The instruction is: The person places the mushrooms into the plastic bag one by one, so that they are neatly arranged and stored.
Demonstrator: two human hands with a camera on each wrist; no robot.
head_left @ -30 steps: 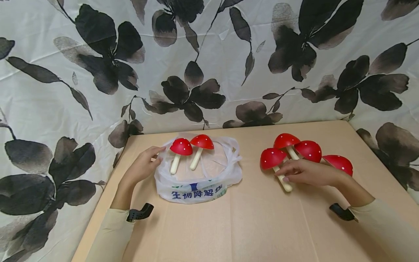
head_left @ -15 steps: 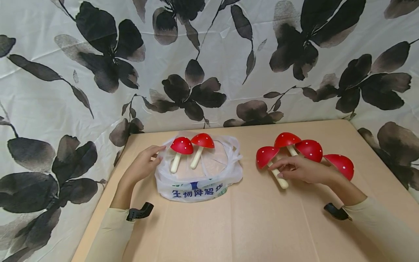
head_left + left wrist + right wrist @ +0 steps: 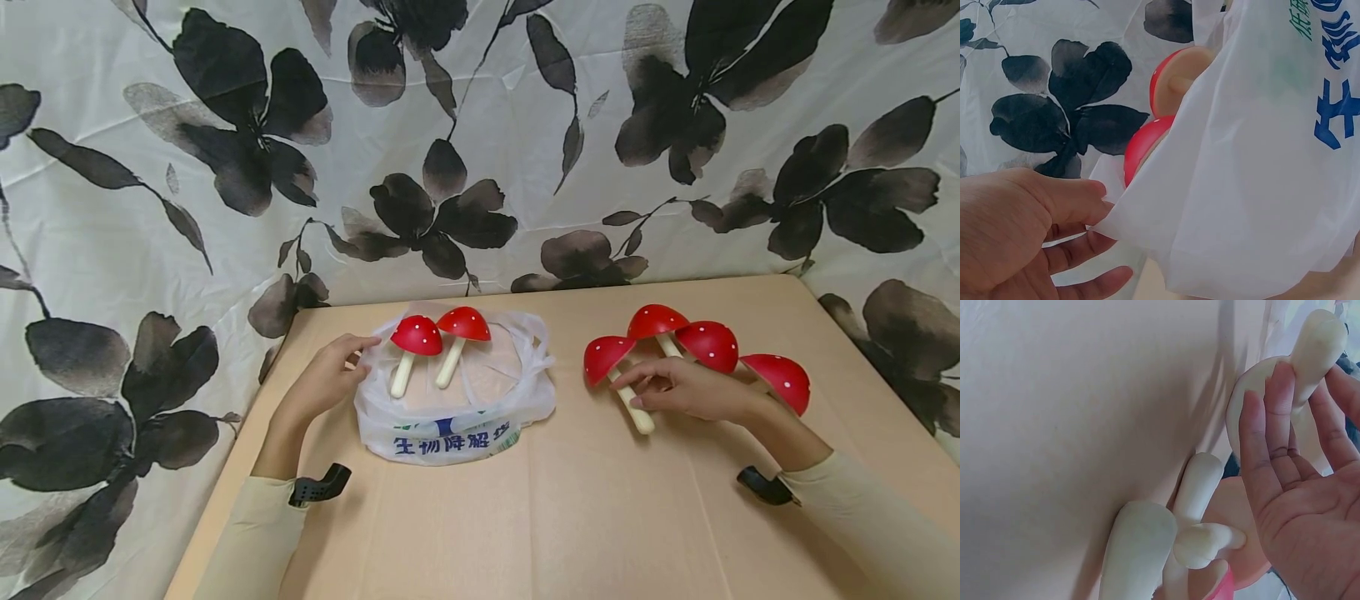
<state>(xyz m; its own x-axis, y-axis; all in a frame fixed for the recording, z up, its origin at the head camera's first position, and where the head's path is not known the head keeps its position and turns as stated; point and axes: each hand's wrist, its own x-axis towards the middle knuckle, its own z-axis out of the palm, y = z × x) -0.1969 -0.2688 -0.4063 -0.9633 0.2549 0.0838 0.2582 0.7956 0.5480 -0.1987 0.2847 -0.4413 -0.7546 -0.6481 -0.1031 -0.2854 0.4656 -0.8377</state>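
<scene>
My left hand [image 3: 327, 377] pinches the left edge of a white plastic bag [image 3: 450, 429] between thumb and index finger, as the left wrist view shows. Two toy mushrooms with white-dotted red caps lie at the bag, a left one [image 3: 417, 335] and a right one [image 3: 465, 323]. Over on the right, my right hand [image 3: 686, 388] grips another toy mushroom [image 3: 605, 358] by its cream stem [image 3: 1319, 344], cap pointing away from me. Close behind that hand lie three more mushrooms: one at the back [image 3: 657, 319], one in the middle [image 3: 708, 345] and one at the right [image 3: 782, 380], their stems partly hidden.
All of this is on a light wooden table [image 3: 480, 533]. A white cloth [image 3: 300, 167] printed with dark flowers hangs behind the table and down its left side. Each wrist wears a black band, one on the left [image 3: 320, 485] and one on the right [image 3: 765, 485].
My right hand has shifted left with the mushroom it holds, drawing it away from the other three. The left hand and the bag have stayed in place.
</scene>
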